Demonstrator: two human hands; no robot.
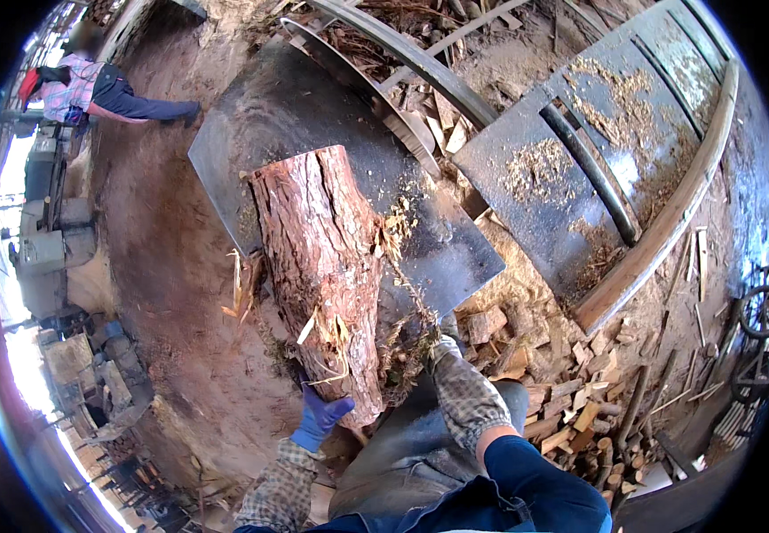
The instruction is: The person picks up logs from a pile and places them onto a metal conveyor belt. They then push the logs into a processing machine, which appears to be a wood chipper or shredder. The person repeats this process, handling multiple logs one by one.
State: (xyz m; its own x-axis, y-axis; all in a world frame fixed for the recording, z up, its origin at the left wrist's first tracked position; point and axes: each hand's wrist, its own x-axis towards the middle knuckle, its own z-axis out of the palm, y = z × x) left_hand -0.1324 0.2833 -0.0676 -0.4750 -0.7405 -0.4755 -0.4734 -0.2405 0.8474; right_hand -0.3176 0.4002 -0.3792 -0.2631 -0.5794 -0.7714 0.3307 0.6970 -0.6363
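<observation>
And here's the bark-covered log [318,240] on the metal counter [305,115], which presumably bears its weight! The left hand [321,416] cups the overhanging near end, likely to steady it, thumb spread, finger closure hidden. The log lies left of the right hand [446,330], whose grip I can't tell.

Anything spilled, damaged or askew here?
The log has torn splinters sticking up near the left hand, and that end extends past the metal plate. Wood chips lie strewn over the slotted metal surface at right, like a spill.
</observation>
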